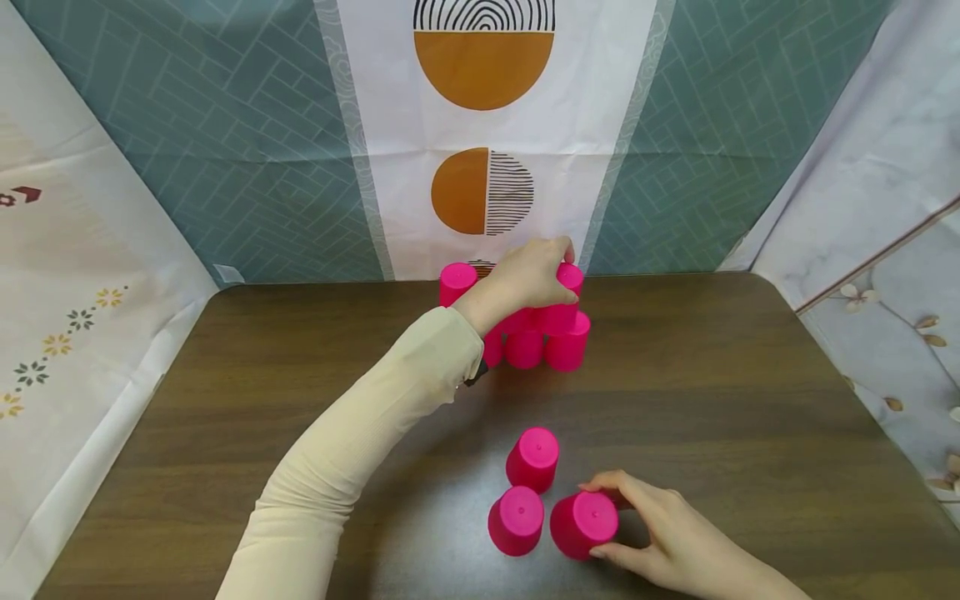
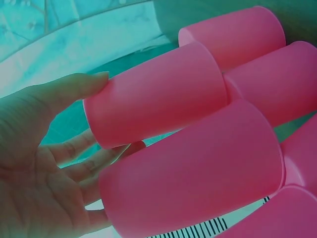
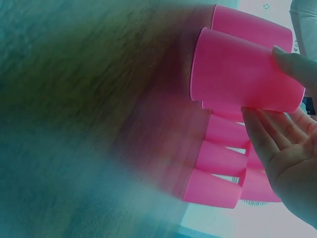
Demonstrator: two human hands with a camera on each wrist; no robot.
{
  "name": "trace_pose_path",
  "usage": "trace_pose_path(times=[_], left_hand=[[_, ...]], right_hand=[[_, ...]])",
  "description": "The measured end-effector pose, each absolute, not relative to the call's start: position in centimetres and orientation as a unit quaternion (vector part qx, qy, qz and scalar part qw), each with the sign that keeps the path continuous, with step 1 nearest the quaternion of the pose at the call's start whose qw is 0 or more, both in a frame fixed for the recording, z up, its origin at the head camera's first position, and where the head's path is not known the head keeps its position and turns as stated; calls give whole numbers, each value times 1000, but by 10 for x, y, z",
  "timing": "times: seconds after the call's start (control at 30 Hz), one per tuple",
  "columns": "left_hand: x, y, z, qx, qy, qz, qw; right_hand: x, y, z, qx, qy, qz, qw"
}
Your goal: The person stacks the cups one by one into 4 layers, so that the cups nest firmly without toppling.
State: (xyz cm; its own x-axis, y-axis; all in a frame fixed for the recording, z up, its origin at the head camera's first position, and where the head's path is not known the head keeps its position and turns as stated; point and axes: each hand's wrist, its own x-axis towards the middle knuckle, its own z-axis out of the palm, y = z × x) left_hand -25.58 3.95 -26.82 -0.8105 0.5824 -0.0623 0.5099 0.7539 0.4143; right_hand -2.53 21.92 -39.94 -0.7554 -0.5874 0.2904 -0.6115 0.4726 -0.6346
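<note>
Several pink cups stand upside down in a stack at the back of the table. My left hand [image 1: 528,273] reaches to the stack's right side and holds a pink cup [image 2: 156,96] near its closed end, thumb on one side and fingers on the other. Beside that cup in the left wrist view lies another stacked cup [image 2: 193,173]. Near the front, my right hand [image 1: 660,533] grips a pink cup [image 1: 583,525] between thumb and fingers. Two more upturned cups, a nearer one [image 1: 516,521] and a farther one [image 1: 532,460], stand just left of it.
The brown wooden table [image 1: 337,333] ends at the back against a patterned cloth [image 1: 255,167]. Another upturned cup [image 1: 457,283] shows on the stack's left side, and lower-row cups [image 1: 567,342] stand under the upper ones. My left forearm [image 1: 352,458] crosses the table's middle.
</note>
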Motion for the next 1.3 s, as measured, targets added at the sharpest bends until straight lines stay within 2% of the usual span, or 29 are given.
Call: trace_pose_path(times=[0.5, 0.73, 0.8, 0.97, 1.07, 1.23, 1.3], left_hand=[[-252, 41, -265, 284, 943, 154, 81], [-246, 37, -266, 279, 944, 159, 70], [-241, 33, -268, 276, 945, 166, 58], [-220, 19, -273, 273, 947, 170, 13], [-206, 12, -273, 283, 943, 174, -22], [-182, 3, -269, 336, 916, 207, -75], [-170, -4, -271, 361, 898, 233, -91]], right_hand=[[-18, 218, -383, 222, -882, 385, -159], [-18, 218, -383, 220, -883, 383, -154], [-17, 219, -383, 230, -885, 378, -144], [-19, 220, -380, 232, -879, 382, -169], [-21, 221, -375, 263, -879, 372, -140], [-31, 223, -359, 343, -875, 343, 1], [-38, 224, -348, 355, -872, 335, 38]])
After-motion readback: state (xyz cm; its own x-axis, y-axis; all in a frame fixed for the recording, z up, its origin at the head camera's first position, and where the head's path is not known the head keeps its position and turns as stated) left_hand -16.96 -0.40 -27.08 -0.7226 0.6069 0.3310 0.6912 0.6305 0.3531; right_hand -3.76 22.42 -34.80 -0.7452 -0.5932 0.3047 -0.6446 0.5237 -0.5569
